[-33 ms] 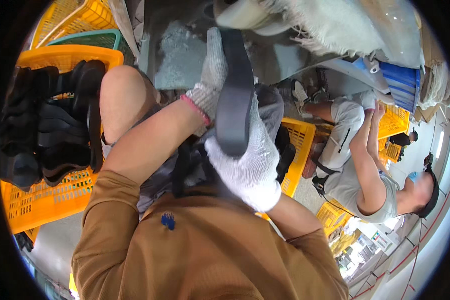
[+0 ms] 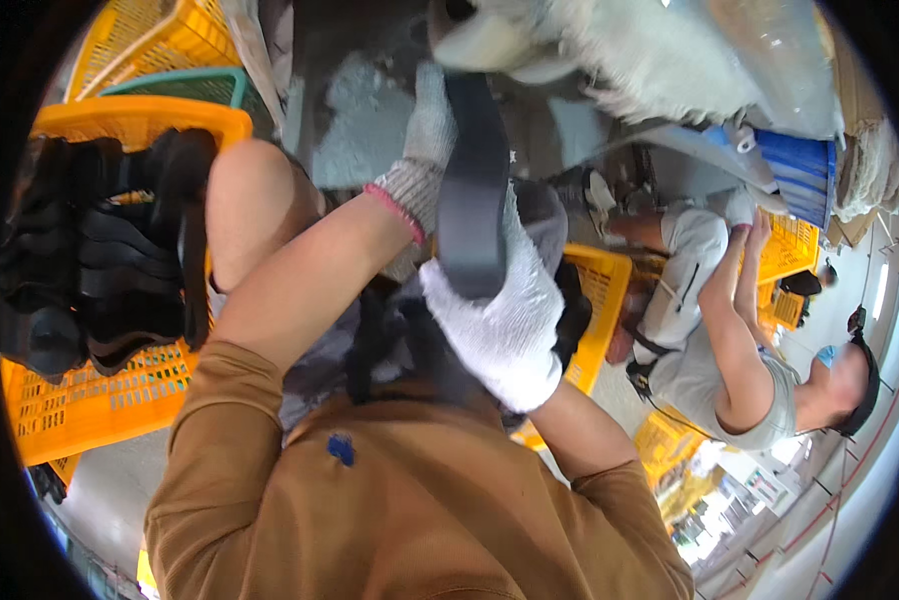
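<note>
A long black shoe sole (image 2: 473, 190) is held between my two gloved hands, pointing away from me. My left hand (image 2: 430, 125), in a pale knit glove with a pink cuff edge, lies along the left side of its far part; its grip underneath is hidden. At the near end, my right hand (image 2: 505, 325) in a white knit glove is closed round the sole, thumb on the left. The far tip reaches a pale round wheel (image 2: 505, 45), blurred; I cannot tell whether they touch.
At my left stands an orange crate (image 2: 100, 400) holding several black soles (image 2: 120, 250). Behind it are a green crate (image 2: 180, 85) and another yellow crate (image 2: 140, 45). Shaggy white cloth (image 2: 660, 60) hangs at the far right. A yellow crate (image 2: 605, 285) and a seated co-worker (image 2: 730, 340) are to my right.
The sole's near end and my right hand have shifted slightly away from me. The whole view has moved a little. Both hands keep their hold.
</note>
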A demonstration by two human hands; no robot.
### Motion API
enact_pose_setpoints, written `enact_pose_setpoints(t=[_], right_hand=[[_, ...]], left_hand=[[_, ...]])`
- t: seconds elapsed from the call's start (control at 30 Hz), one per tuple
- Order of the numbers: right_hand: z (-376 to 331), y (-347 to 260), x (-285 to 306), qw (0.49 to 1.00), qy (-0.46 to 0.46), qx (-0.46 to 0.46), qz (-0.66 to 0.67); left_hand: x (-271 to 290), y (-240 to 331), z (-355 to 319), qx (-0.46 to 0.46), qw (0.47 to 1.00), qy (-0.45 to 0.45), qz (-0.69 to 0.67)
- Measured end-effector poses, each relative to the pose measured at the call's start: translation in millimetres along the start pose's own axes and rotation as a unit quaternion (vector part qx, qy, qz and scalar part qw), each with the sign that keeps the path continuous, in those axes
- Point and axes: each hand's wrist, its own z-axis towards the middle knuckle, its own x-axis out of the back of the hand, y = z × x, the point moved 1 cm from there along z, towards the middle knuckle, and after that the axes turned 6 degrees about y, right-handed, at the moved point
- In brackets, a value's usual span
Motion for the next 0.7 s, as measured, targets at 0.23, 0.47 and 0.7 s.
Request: enact_pose_setpoints(t=[0.23, 0.47, 0.7], right_hand=[[97, 45, -38, 0.914, 0.222, 0.298, -0.162], [57, -8, 2, 0.995, 0.011, 0.071, 0.070], [56, 13, 17, 0.979, -0.115, 0.165, -0.012]], left_hand=[[13, 10, 5, -0.455, 0.833, -0.081, 0.304], [9, -11, 47, -0.070, 0.990, -0.124, 0.011], [9, 33, -22, -0.195, 0.884, 0.115, 0.409]])
